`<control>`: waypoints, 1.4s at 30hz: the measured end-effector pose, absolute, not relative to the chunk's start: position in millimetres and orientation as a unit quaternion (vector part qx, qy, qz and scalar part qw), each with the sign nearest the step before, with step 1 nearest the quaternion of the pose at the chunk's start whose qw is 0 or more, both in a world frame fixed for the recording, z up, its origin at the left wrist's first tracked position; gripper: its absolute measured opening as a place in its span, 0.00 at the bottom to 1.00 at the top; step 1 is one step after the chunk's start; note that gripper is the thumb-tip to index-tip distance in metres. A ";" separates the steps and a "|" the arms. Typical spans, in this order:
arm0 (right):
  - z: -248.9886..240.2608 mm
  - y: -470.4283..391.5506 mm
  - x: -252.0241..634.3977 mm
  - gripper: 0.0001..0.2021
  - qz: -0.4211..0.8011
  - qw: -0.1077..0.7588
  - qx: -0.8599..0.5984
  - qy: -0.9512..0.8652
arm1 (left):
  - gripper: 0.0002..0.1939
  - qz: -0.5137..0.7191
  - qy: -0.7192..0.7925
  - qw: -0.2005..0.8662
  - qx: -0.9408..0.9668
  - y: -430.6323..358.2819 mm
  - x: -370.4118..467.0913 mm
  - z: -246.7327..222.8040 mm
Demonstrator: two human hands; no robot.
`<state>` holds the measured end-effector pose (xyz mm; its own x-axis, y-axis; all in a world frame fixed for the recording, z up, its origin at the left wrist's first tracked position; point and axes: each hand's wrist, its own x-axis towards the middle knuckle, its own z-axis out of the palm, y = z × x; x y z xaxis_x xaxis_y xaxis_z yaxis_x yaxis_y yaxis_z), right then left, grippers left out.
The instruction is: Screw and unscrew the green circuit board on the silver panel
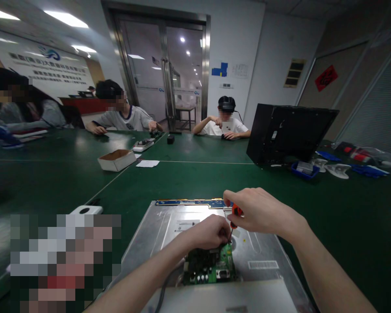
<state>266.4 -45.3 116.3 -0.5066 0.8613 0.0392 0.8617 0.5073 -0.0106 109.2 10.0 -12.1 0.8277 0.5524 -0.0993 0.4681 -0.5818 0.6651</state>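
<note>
In the head view, my right hand (257,213) is closed around the red-and-black handle of a screwdriver (236,210). Its thin shaft points down at the upper right corner of a green circuit board (226,261). My left hand (213,231) has its fingers curled together beside the screwdriver tip, over the board's top edge; whatever they pinch is hidden. The board lies on the silver metal back of a flat display panel (263,248), and a dark cable (163,292) runs at its lower left. Along the panel's far edge is a narrow blue circuit strip (185,202).
A black monitor housing (289,134) stands at the right, near a blue tray (305,170) of small parts. Left of the middle is an open white box (116,161) beside a paper slip (147,164). Several people sit across the green table (195,180). A blurred patch covers the lower left.
</note>
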 end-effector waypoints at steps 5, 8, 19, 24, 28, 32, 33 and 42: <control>117.0 -47.3 265.1 0.09 0.007 0.015 -0.507 -0.862 | 0.12 0.068 0.279 0.336 0.897 7.7 109.0 -10.8; 116.7 -47.0 261.5 0.08 -0.021 0.002 -0.524 -0.851 | 0.10 0.057 0.279 0.344 0.895 9.3 109.6 -10.5; 118.9 -50.1 266.5 0.16 0.066 0.020 -0.490 -0.869 | 0.10 0.053 0.287 0.359 0.886 10.6 110.3 -12.9; 114.1 -47.1 256.4 0.12 -0.059 -0.005 -0.544 -0.837 | 0.11 0.054 0.296 0.373 0.878 10.8 110.0 -12.9; 113.3 -44.1 253.8 0.13 -0.072 -0.013 -0.542 -0.837 | 0.10 0.042 0.298 0.377 0.876 11.7 110.7 -15.5; 117.1 -46.8 260.9 0.07 -0.033 -0.002 -0.528 -0.849 | 0.10 0.045 0.294 0.379 0.877 12.1 110.0 -16.4; 117.8 -47.9 262.5 0.09 -0.018 0.004 -0.522 -0.853 | 0.10 0.049 0.295 0.379 0.876 12.0 109.8 -15.9; 114.5 -47.4 251.3 0.15 -0.057 -0.012 -0.534 -0.844 | 0.09 0.048 0.305 0.377 0.873 8.5 109.3 -9.3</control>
<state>251.3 -47.4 114.5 -0.4299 0.9019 0.0416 0.8993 0.4236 0.1088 109.3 8.5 -9.3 0.8092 0.5689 -0.1467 0.4967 -0.5291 0.6880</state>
